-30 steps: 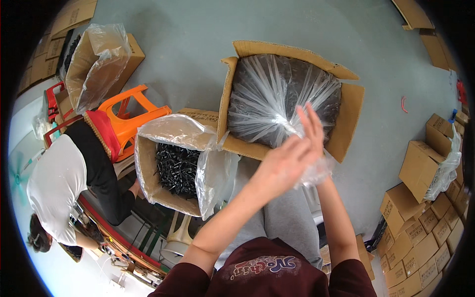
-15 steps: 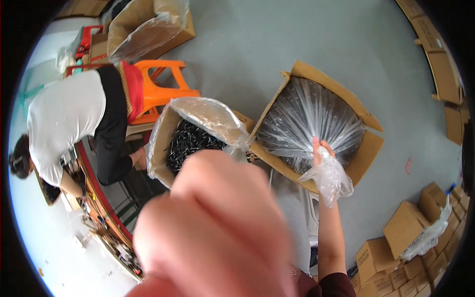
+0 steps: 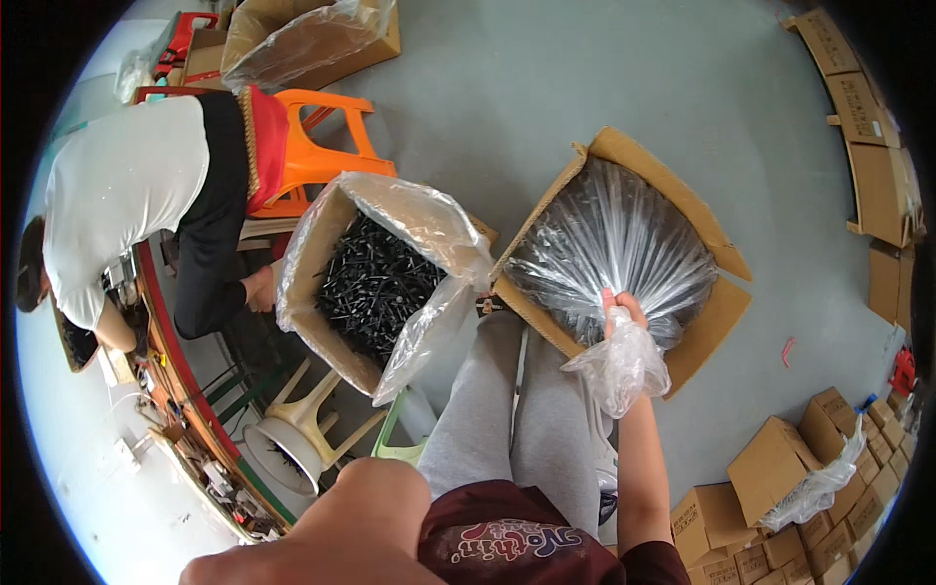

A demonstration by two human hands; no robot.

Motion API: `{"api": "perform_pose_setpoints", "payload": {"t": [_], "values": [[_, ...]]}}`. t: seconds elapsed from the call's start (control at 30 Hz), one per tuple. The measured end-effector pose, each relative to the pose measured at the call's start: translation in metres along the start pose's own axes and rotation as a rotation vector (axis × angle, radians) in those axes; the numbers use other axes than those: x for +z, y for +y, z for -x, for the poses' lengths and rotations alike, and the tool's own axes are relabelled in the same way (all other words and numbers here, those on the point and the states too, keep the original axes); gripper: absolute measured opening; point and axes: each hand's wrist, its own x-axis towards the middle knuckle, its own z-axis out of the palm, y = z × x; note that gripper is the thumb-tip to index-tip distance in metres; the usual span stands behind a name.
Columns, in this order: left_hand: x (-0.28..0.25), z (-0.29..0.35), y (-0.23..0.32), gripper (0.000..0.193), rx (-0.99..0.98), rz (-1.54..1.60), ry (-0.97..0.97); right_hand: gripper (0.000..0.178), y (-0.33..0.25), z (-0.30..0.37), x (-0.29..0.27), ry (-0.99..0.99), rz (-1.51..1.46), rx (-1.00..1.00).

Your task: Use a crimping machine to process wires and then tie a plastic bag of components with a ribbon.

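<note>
My right hand (image 3: pixel 624 310) is closed around the gathered neck of a clear plastic bag (image 3: pixel 614 234). The bag's pleated film fans out from my fingers over dark contents in an open cardboard box (image 3: pixel 723 310), and its loose end (image 3: pixel 624 370) crumples over my wrist. My left hand (image 3: pixel 336 522) shows as a large bare shape close to the camera at the lower left; its fingers cannot be made out. Left of the bagged box, a second box lined with clear film (image 3: pixel 429 210) stands open, holding many small black parts (image 3: pixel 375 288).
A person in a white top (image 3: pixel 132 185) bends over a workbench (image 3: pixel 180 361) at left, beside an orange plastic stool (image 3: pixel 331 146). A pale stool (image 3: pixel 322 414) stands near my legs. Cartons are stacked at lower right (image 3: pixel 780 468) and far right (image 3: pixel 868 127). Another lined box (image 3: pixel 312 49) stands behind.
My left hand has dropped from the middle of the view to the lower left, uncovering the black parts and my legs. My right hand keeps its hold on the bag neck.
</note>
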Motion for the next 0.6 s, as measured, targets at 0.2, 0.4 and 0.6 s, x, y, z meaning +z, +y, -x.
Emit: {"api": "perform_pose_setpoints", "payload": {"t": [0.2, 0.4, 0.6], "values": [[0.005, 0.004, 0.000, 0.018, -0.015, 0.042, -0.090, 0.041, 0.004, -0.002, -0.005, -0.024, -0.050, 0.008], [0.013, 0.024, -0.003, 0.021, -0.099, -0.019, -0.390, 0.036, 0.021, -0.003, 0.003, 0.039, -0.093, -0.163], [-0.026, 0.115, -0.073, 0.027, -0.842, -1.138, -0.107, 0.051, 0.007, -0.016, -0.016, 0.238, 0.226, 0.021]]}}
